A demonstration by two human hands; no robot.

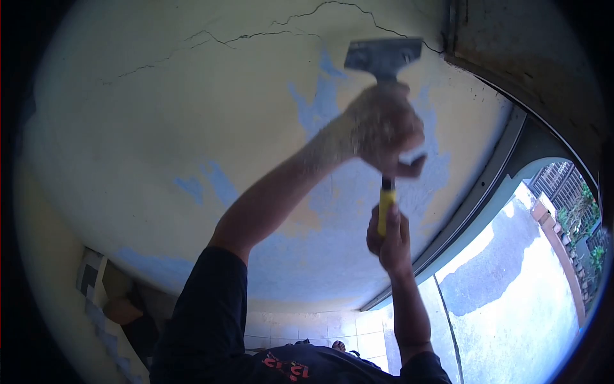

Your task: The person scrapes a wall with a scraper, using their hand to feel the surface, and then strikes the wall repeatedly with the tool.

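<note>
A long-handled scraper (387,184) is held upright in front of the wall, its wide, flat grey head (384,56) at the top. My left hand (387,128) is closed around the shaft just below the head, slightly blurred. Lower down, my right hand (391,240) grips the yellow part of the handle. Whether the blade's edge touches the wall cannot be made out. The cream-painted wall (160,121) shows blue-grey patches (275,262) behind and beneath my arms, where the paint is off.
Thin cracks (230,43) run across the upper wall, one reaching the dark frame (505,128) on the right. Past an opening stand a sunlit low wall (505,281) and plants (585,224). Pale floor tiles (345,323) lie below; a checkered edge (93,272) is at lower left.
</note>
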